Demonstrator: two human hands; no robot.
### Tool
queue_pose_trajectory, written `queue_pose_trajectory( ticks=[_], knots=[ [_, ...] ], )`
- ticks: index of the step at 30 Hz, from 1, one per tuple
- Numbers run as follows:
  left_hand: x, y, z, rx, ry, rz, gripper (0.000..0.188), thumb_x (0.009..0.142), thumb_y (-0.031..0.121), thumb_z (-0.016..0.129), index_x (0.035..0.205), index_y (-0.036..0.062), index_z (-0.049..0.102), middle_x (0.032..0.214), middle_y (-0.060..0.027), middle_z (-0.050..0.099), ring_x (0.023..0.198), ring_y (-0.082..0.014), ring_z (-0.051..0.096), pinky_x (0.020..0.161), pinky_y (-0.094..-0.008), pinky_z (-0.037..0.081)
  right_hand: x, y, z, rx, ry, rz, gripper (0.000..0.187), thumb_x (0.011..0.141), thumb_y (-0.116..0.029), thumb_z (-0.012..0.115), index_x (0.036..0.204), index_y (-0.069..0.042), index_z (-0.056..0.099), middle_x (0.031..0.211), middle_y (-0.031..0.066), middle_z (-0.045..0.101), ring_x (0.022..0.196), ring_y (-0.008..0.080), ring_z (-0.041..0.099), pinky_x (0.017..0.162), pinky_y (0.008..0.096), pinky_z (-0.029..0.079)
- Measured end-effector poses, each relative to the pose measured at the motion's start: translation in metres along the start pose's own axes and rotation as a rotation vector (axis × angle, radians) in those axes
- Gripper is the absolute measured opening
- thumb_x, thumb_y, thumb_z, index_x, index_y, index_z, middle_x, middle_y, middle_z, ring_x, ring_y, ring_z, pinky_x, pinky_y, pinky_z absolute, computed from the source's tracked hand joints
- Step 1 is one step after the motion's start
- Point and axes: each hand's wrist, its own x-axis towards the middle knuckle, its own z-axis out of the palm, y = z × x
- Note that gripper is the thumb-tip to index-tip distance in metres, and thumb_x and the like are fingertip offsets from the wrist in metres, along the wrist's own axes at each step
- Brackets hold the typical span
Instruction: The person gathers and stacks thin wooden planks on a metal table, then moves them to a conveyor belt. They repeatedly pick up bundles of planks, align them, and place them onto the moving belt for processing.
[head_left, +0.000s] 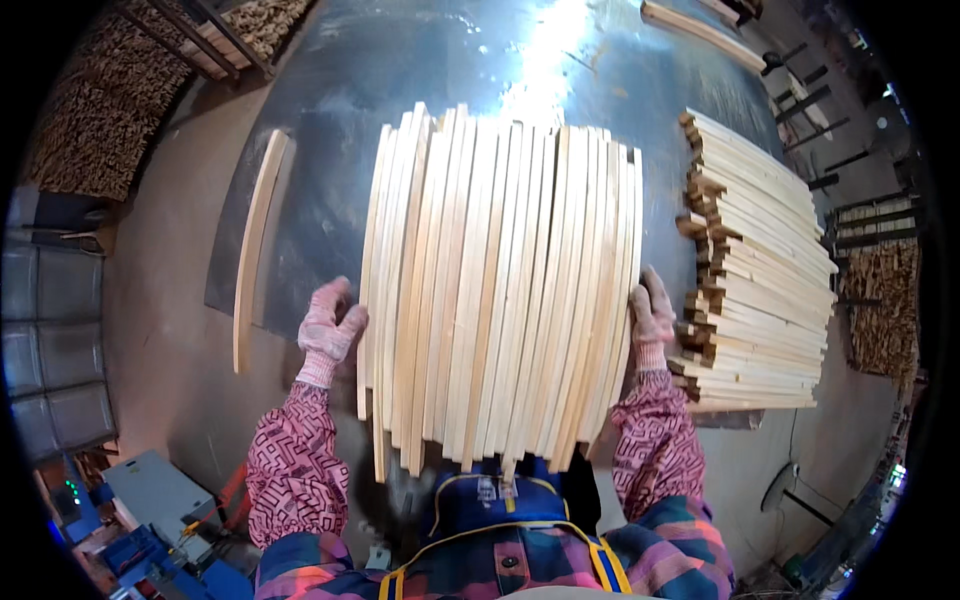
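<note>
A wide layer of pale wooden strips (500, 290) lies side by side in front of me, running away from my body with uneven ends. At its left edge is my gloved left hand (332, 322), thumb apart from the bent fingers, grasping nothing. The thumb is very close to the outermost strip; whether it touches I cannot tell. On the opposite side my gloved right hand (653, 310) rests along the right edge, fingers pointing away from me and thumb against or beside the last strip. No strip is wrapped in either hand.
The strips lie on a dark, shiny metal tabletop (330, 110). One loose strip (258, 250) overhangs its left edge. A stack of wooden strips (760, 270) lies on the right, with another long piece (705, 35) at the far right. A grey-blue machine box (155, 490) stands lower left.
</note>
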Motion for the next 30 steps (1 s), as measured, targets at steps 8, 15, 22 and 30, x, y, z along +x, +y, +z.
queue_pose_trajectory(
  ticks=[8, 15, 22, 30],
  knots=[
    [0.057, -0.037, 0.066, -0.681, 0.128, 0.063, 0.112, 0.076, 0.001, 0.068, 0.155, 0.0118, -0.011, 0.151, -0.0185, 0.034, 0.13, -0.0286, 0.047, 0.108, -0.0386, 0.042, 0.015, 0.044, 0.014, 0.836, -0.332, 0.223, 0.084, 0.087, -0.013, 0.07, 0.157, -0.01, 0.022, 0.139, 0.0119, 0.053, 0.113, 0.0235, 0.06, 0.09, 0.0365, 0.052],
    [-0.044, 0.009, 0.047, -1.14, -0.252, -0.01, 0.11, 0.073, 0.012, 0.076, 0.156, 0.0095, 0.003, 0.142, -0.0199, 0.046, 0.129, -0.03, 0.051, 0.105, -0.0462, 0.047, -0.045, 0.002, 0.0, 0.898, -0.456, 0.296, 0.11, 0.075, -0.007, 0.076, 0.159, -0.013, 0.005, 0.138, 0.0158, 0.052, 0.108, 0.0297, 0.064, 0.082, 0.0385, 0.058],
    [-0.085, -0.028, 0.035, -1.491, -0.553, -0.251, 0.073, 0.085, 0.009, 0.071, 0.148, 0.0024, 0.035, 0.126, -0.0187, 0.06, 0.11, -0.0307, 0.065, 0.089, -0.0472, 0.059, -0.037, -0.017, -0.008, 0.693, -0.619, 0.439, 0.114, 0.069, -0.009, 0.082, 0.158, -0.013, 0.011, 0.133, 0.021, 0.056, 0.114, 0.0325, 0.062, 0.087, 0.0401, 0.059],
    [-0.127, -0.046, 0.037, -1.535, -0.444, -0.346, 0.066, 0.083, -0.001, 0.066, 0.144, -0.0002, 0.041, 0.121, -0.0199, 0.064, 0.104, -0.0311, 0.068, 0.083, -0.0454, 0.062, -0.035, 0.015, 0.005, 0.769, -0.749, 0.26, 0.101, 0.074, -0.02, 0.084, 0.155, -0.009, 0.024, 0.127, 0.0129, 0.059, 0.103, 0.024, 0.065, 0.081, 0.0363, 0.061]
  ],
)
